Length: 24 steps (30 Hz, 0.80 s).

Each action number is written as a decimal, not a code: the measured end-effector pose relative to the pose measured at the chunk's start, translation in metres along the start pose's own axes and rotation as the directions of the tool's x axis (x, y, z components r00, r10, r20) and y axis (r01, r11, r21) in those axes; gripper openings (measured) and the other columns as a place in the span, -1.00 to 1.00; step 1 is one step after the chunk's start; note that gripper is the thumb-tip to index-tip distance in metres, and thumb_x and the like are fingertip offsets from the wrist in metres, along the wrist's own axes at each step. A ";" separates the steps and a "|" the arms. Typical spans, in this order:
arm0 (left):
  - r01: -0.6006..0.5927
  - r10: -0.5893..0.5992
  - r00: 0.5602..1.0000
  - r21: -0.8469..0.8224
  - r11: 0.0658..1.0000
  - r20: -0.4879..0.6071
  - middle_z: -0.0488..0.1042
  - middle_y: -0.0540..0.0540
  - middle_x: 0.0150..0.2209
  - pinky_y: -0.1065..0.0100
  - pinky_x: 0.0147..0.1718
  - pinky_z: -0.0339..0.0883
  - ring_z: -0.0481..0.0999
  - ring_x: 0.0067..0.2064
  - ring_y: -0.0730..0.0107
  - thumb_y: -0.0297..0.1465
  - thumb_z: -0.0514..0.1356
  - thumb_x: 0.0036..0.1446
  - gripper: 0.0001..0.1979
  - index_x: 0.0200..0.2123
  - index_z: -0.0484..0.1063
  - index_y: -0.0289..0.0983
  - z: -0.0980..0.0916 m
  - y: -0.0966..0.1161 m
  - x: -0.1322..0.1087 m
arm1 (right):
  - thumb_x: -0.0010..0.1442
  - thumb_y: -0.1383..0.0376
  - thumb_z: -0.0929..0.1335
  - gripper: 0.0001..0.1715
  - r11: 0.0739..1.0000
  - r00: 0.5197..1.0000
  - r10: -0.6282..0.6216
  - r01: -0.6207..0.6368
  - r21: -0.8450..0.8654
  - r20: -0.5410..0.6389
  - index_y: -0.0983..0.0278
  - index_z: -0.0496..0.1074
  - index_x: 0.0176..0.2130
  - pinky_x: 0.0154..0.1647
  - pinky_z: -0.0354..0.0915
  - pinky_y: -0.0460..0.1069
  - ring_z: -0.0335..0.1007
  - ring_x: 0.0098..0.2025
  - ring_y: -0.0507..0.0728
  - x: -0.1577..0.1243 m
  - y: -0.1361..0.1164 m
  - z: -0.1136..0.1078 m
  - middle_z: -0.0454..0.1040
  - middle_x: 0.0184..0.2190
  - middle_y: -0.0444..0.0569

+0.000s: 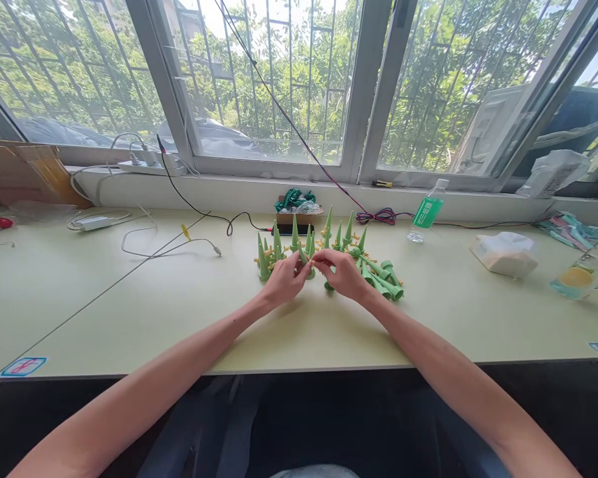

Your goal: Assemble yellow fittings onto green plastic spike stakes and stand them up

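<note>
Several green plastic cones (299, 245) with small yellow parts stand and lie in a cluster on the pale green table (129, 312). My left hand (285, 279) and my right hand (341, 273) meet in front of the cluster, fingers pinched together around a green cone with a small yellow piece (309, 263) between them. More cones (383, 279) lie on their sides just right of my right hand. What exactly each fingertip grips is partly hidden.
A green-labelled water bottle (428, 211) stands at the back right, a white packet (503, 253) and a glass (581, 275) further right. Cables (179, 245) and a charger (96, 222) trail at the left. A cardboard box (24, 174) leans by the window.
</note>
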<state>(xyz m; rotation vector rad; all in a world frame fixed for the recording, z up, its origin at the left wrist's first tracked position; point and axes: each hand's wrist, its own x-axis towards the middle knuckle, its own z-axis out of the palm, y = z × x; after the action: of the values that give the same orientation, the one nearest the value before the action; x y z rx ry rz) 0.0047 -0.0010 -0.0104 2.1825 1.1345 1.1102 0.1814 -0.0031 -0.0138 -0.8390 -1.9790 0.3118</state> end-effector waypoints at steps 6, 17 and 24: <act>-0.006 0.006 1.000 -0.017 1.000 -0.012 0.27 0.06 -0.56 0.47 -0.58 0.05 0.15 -0.57 0.54 -0.19 0.06 0.24 -0.74 -0.29 0.35 -0.28 0.001 -0.002 -0.001 | 0.25 0.29 0.28 -0.85 0.999 1.000 -0.017 0.018 0.045 -0.019 0.28 0.44 -0.25 -0.31 0.30 -0.06 0.41 -0.35 0.06 0.002 0.001 0.001 0.52 -0.37 -0.04; -0.006 0.005 1.000 -0.052 0.999 -0.021 0.24 0.07 -0.58 0.48 -0.60 0.04 0.13 -0.58 0.56 -0.19 0.08 0.23 -0.73 -0.31 0.37 -0.29 0.001 -0.003 -0.001 | 0.24 0.30 0.30 -0.86 0.998 1.000 -0.001 0.002 0.059 -0.016 0.27 0.45 -0.24 -0.28 0.33 -0.05 0.44 -0.34 0.06 0.001 0.002 0.001 0.54 -0.35 -0.06; 0.014 -0.016 1.000 -0.099 0.995 -0.018 0.33 0.03 -0.55 0.48 -0.60 0.09 0.18 -0.57 0.55 -0.17 0.10 0.20 -0.70 -0.31 0.42 -0.31 0.000 0.000 0.001 | 0.22 0.31 0.32 -0.88 0.999 0.999 0.010 -0.008 0.050 -0.051 0.26 0.45 -0.22 -0.23 0.37 -0.02 0.47 -0.31 0.08 0.001 0.002 0.002 0.54 -0.34 -0.05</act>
<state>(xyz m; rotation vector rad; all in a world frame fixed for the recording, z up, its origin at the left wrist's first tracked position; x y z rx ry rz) 0.0052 -0.0002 -0.0098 2.0885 1.0785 1.1580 0.1806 -0.0013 -0.0152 -0.8166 -1.9130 0.3408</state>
